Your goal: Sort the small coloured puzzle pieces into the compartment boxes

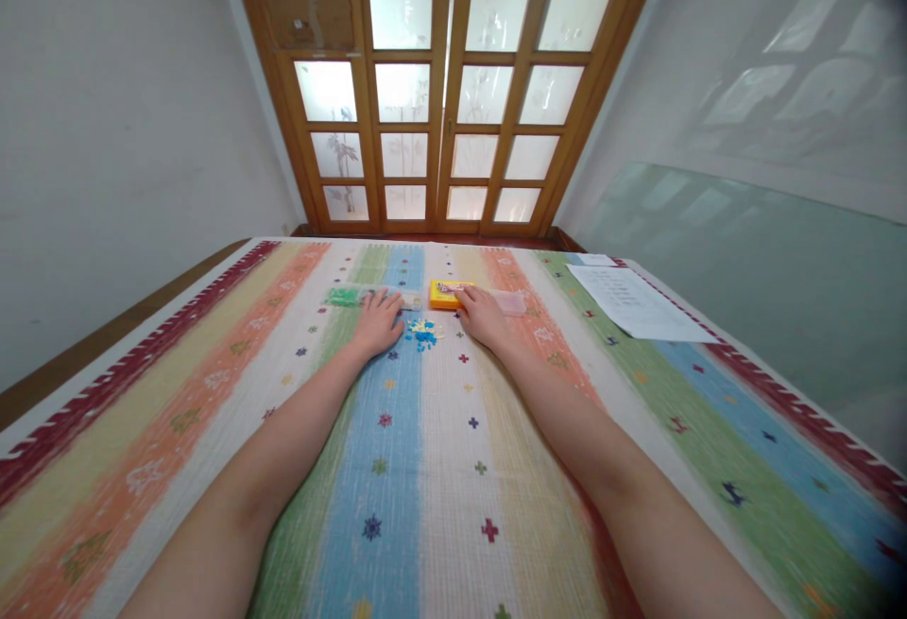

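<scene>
A small pile of blue and pale yellow pieces [423,334] lies on the tablecloth between my hands; the pieces are too small to name. To its left, my left hand [379,324] rests with fingers stretched out and apart on a clear plastic case [411,300]. Bright green contents [343,296] show at the left end of that case. My right hand [485,317] lies at the front right corner of a yellow box [443,298] with print on top, its fingers extended and touching it. Beside the box, a translucent pinkish case [510,303] is partly hidden behind this hand.
A striped, patterned tablecloth [383,506] covers the long table. Printed white sheets [638,300] lie near the right edge. Beyond the far edge stand wooden doors with glass panes [403,90]. A pale glass-like panel [765,288] leans along the right wall.
</scene>
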Tool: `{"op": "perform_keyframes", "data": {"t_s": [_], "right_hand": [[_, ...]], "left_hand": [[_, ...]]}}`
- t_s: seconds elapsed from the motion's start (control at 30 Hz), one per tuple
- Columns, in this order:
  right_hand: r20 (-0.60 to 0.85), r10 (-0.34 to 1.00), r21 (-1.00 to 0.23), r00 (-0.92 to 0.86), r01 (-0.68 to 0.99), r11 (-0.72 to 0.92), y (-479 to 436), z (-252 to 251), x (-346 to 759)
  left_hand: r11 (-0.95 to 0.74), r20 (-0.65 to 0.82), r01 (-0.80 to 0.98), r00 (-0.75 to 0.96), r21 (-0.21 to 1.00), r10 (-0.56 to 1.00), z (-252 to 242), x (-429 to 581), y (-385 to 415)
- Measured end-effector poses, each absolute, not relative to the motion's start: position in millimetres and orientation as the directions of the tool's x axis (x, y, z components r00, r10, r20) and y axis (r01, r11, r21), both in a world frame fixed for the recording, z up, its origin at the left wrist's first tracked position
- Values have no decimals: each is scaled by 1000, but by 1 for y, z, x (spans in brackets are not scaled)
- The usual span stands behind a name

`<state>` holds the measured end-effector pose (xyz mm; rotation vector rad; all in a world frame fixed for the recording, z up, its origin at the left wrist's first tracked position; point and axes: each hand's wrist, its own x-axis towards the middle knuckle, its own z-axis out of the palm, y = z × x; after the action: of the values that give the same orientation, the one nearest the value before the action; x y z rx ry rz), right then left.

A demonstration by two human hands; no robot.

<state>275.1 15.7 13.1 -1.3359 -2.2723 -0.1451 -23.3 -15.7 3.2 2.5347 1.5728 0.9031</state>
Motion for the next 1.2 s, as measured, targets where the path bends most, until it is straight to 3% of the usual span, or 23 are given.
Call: {"op": "perform_keyframes", "data": {"t_s": [0.33, 0.53, 0.73, 0.83, 1.07, 1.2], "right_hand": [[492, 775, -203, -397, 813, 545, 9, 14, 255], [450, 686, -126, -572, 720, 683, 11, 20, 215], [379, 728, -94, -571, 759, 644, 32, 29, 181], [361, 736, -131, -573, 750, 648, 36, 30, 177], [515, 636, -293, -575, 579, 761, 6, 32, 203], [485, 620, -257, -616, 577, 775, -16, 27, 223]], "left_hand": [[-494, 500, 786, 280, 370, 820, 9, -17, -12], [-473, 572, 780, 184, 410, 799, 8, -20, -10], [-450, 553, 772, 156, 449, 818, 6, -25, -12], [-437, 546, 770, 138, 466, 826, 7, -25, -13], [-547, 541, 598, 214, 585, 813, 12, -12, -20], [-557, 512, 556, 253, 618, 821, 13, 7, -31]]}}
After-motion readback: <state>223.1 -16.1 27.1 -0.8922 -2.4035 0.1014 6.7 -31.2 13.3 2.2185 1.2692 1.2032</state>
